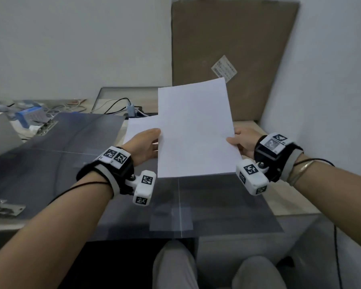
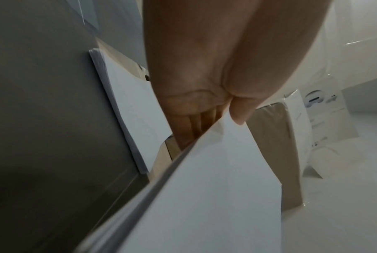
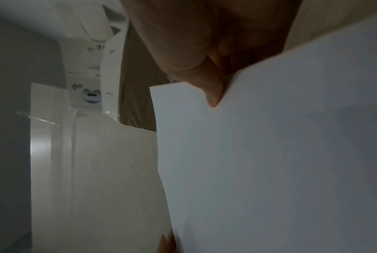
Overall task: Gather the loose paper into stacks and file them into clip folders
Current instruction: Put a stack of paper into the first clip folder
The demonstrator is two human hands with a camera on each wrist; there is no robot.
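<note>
I hold a stack of white paper (image 1: 194,130) upright above the desk, between both hands. My left hand (image 1: 146,146) grips its left edge, thumb on the front and fingers behind; the left wrist view shows that stack (image 2: 204,196) pinched under the thumb. My right hand (image 1: 241,143) pinches the right edge, thumb on the front of the stack (image 3: 280,154). A second pile of white sheets (image 1: 140,127) lies flat on the desk behind my left hand, its layered edge (image 2: 116,109) showing. A clear grey clip folder (image 1: 75,142) lies open on the desk at left, its metal clip (image 1: 47,127) at the far corner.
A large cardboard sheet (image 1: 231,51) leans against the wall at the back right. Cables and a charger (image 1: 131,107) lie at the back, blue and white clutter (image 1: 27,115) at far left. Another metal clip (image 1: 4,207) sits at the near left edge. Clear plastic sheets (image 1: 217,207) cover the desk in front of me.
</note>
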